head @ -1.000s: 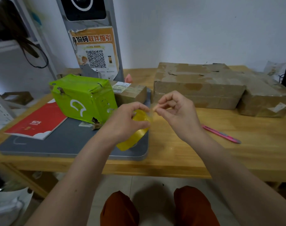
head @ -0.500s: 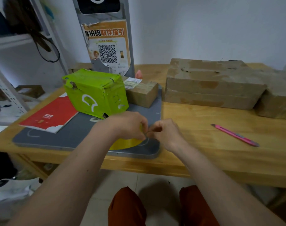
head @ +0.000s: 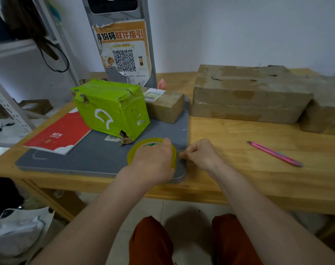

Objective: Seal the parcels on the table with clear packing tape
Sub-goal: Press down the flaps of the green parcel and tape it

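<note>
While the left hand lies over the yellowish tape roll, fingers curled round its rim, the roll sits flat on the near right corner of the grey mat. Just beside the roll, the right hand has its fingers curled, fingertips pinched together at the roll's right edge; whether they hold the tape end cannot be told. Behind the roll on the mat stands a green parcel, torn at its near corner, with a small brown box touching its right side. Left of the green parcel lies a red booklet. Right of the mat, on the wooden table, lie a pink utility knife and, further back, large brown parcels.
</note>
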Demonstrator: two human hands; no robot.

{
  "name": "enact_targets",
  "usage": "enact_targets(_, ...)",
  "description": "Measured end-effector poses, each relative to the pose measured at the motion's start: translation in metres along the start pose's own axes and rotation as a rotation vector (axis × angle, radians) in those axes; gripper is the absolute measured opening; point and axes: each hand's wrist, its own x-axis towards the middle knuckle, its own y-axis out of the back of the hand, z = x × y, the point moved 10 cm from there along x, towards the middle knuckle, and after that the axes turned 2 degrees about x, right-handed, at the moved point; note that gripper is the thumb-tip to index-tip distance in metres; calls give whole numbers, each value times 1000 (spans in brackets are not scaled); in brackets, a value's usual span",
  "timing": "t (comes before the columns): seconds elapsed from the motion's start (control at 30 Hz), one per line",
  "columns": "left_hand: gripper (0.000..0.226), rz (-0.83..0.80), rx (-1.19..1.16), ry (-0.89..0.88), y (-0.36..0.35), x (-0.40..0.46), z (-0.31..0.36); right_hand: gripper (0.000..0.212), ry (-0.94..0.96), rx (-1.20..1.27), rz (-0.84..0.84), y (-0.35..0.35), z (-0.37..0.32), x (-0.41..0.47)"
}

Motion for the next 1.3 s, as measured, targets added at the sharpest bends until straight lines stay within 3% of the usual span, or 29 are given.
enact_targets(0.2, 40, 119, 149, 42, 3, -1, 1, 4, 10, 205, 95, 5, 12, -5)
enact_targets(0.33, 36, 159, 157, 69, 0, 12, -6, 13, -39, 323, 64, 3, 11, -2)
enact_targets(0.43, 41, 160, 139, 74, 0, 19, -10, 14, -156, 417, 46, 0, 15, 3)
enact_targets(0.53, 48, 143, 55, 58, 0, 19, -15, 10, -343, 673, 74, -6, 27, 4)
enact_targets(0.63, 55, 183, -170, 19, -1, 14, -22, 19, -451, 834, 200, 3, 39, 1)
enact_targets(0.7, 59, 318, -433, 28, 9, 8, -34, 15, -429, 872, 266, 12, 36, 0)
enact_targets(0.8, 63, 624, -701, 129, 33, 0, -73, 9, -283, 923, 274, 17, 8, 7)
enact_targets(0.93, 71, 804, -978, 373, 32, 0, -136, 29, -77, 787, 184, 7, -52, 26)
enact_targets(1.0, 71, 821, -1127, 490, 22, 6, -161, 36, 10, 708, 130, -3, -81, 39)
enact_targets(1.17, 77, 795, -1383, 733, -10, 39, -215, 25, 151, 558, -114, -47, -141, 77)
enact_targets(1.3, 90, 712, -1623, 797, -31, 68, -231, 54, 111, 538, -184, -76, -153, 112)
